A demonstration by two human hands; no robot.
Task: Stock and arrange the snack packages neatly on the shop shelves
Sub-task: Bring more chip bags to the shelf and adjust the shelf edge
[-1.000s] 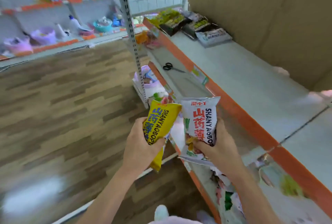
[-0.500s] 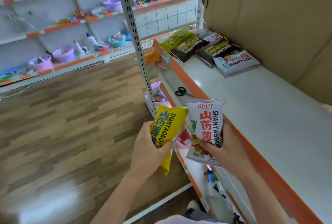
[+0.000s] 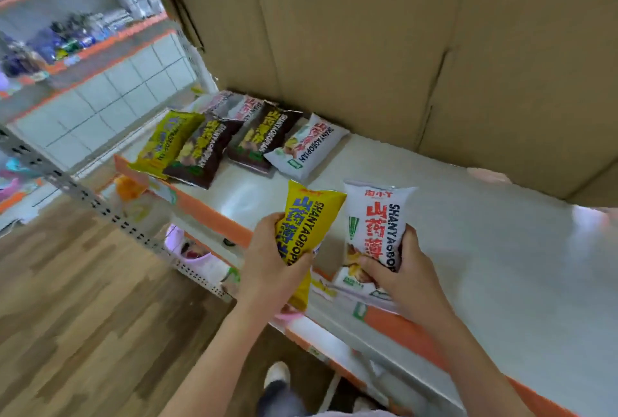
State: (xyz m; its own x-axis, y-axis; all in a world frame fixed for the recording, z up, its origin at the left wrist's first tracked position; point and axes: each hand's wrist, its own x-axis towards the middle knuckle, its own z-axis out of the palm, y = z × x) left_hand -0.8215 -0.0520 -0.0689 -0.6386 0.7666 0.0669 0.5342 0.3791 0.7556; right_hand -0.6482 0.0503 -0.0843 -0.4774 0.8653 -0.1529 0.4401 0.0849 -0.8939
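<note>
Left hand (image 3: 267, 269) grips yellow snack pack (image 3: 306, 232), fingers wrapped round its lower half. Right hand (image 3: 406, 278) grips white snack pack (image 3: 371, 232) likewise. Both packs upright, side by side, over the shelf (image 3: 485, 266) front edge. 4 packs (image 3: 234, 145) lie flat at the shelf's far end.

left hand (image 3: 267, 259) curled gripping, right hand (image 3: 406, 274) curled gripping

Head view — downward, near shelf (image 3: 501, 266)
</note>
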